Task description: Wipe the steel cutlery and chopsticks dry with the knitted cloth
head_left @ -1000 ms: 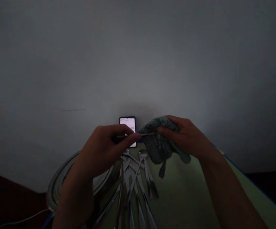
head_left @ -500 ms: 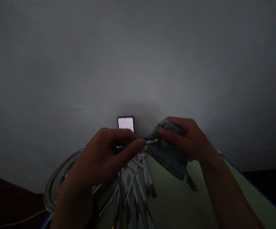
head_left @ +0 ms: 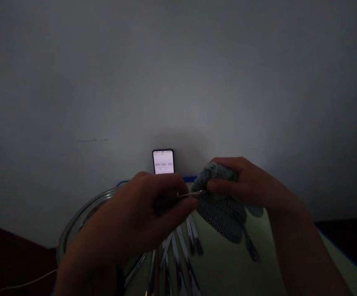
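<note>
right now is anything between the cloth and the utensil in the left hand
Nothing visible. The right hand holds the cloth right at one end of the utensil; the left hand pinches the other end. The other cutlery lies below them.

Dim room, bare grey wall behind a pale green table edged blue

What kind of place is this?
Probably a dim home table against a bare wall: a heap of metal cutlery, a round steel tray, and a cloth in the right hand touching a utensil the left hand holds.
</note>
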Demonstrator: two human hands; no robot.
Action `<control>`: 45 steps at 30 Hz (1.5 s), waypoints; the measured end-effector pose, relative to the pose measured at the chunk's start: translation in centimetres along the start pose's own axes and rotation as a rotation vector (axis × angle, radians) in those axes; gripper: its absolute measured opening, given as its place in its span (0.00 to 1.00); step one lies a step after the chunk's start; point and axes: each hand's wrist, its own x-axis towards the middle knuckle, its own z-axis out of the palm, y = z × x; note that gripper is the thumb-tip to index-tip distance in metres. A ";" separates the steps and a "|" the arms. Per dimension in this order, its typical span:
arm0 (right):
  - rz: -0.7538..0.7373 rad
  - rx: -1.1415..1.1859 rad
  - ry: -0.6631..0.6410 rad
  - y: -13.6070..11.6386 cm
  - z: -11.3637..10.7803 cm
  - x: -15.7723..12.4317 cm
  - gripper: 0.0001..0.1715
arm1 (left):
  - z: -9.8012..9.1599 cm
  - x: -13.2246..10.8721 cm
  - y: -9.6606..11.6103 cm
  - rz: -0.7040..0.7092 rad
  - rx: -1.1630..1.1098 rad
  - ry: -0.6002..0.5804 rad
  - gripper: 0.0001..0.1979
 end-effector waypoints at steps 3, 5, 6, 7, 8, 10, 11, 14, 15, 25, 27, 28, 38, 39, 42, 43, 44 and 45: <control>0.013 -0.079 -0.316 -0.5 -0.5 -0.4 0.13 | 0.1 0.0 0.1 0.017 0.025 -0.054 0.14; -0.014 -0.143 -0.463 -0.8 -0.5 -0.5 0.14 | 0.2 0.2 0.1 0.048 0.029 -0.080 0.12; -0.028 -0.176 -0.509 -0.9 -0.4 -0.5 0.14 | 0.3 0.3 0.1 0.054 0.031 -0.095 0.11; -0.038 -0.206 -0.538 -1.0 -0.2 -0.4 0.14 | 0.4 0.4 0.0 0.050 0.033 -0.113 0.11; -0.043 -0.235 -0.547 -1.1 -0.1 -0.4 0.14 | 0.5 0.5 0.0 0.039 0.035 -0.131 0.10; -0.042 -0.290 -0.527 -1.2 0.1 -0.3 0.13 | 0.6 0.7 -0.3 0.008 0.035 -0.164 0.10; -0.038 -0.315 -0.513 -1.2 0.2 -0.3 0.13 | 0.7 0.7 -0.4 -0.003 0.034 -0.178 0.10; -0.026 -0.365 -0.474 -1.2 0.3 -0.4 0.12 | 0.7 0.8 -0.7 -0.013 0.029 -0.199 0.11; -0.026 -0.367 -0.463 -1.2 0.3 -0.4 0.12 | 0.7 0.8 -0.8 -0.011 0.025 -0.204 0.11; -0.036 -0.371 -0.404 -1.0 0.4 -0.2 0.11 | 0.7 1.1 -0.9 -0.031 -0.005 -0.201 0.11; -0.024 -0.383 -0.397 -0.9 0.4 -0.2 0.11 | 0.8 1.2 -1.0 -0.038 -0.005 -0.202 0.11; -0.017 -0.394 -0.391 -0.8 0.5 -0.2 0.12 | 0.9 1.3 -1.0 -0.040 -0.004 -0.207 0.11; 0.022 -0.422 -0.337 0.0 0.2 -0.2 0.17 | 1.9 1.9 -1.3 -0.050 -0.008 -0.222 0.12; 0.023 -0.394 -0.323 0.2 0.1 -0.2 0.17 | 1.8 1.9 -1.4 -0.044 -0.010 -0.211 0.13; 0.016 -0.265 -0.222 0.5 -0.2 -0.1 0.17 | 1.3 1.6 -1.8 -0.020 -0.040 -0.177 0.13; 0.008 -0.227 -0.157 0.6 -0.2 -0.1 0.17 | 1.0 1.4 -1.9 -0.012 -0.055 -0.160 0.13; -0.004 -0.198 -0.083 0.7 -0.3 -0.1 0.17 | 0.7 1.1 -2.1 -0.002 -0.069 -0.139 0.13; -0.019 -0.179 -0.006 0.7 -0.3 -0.2 0.17 | 0.4 0.7 -2.3 0.004 -0.080 -0.111 0.13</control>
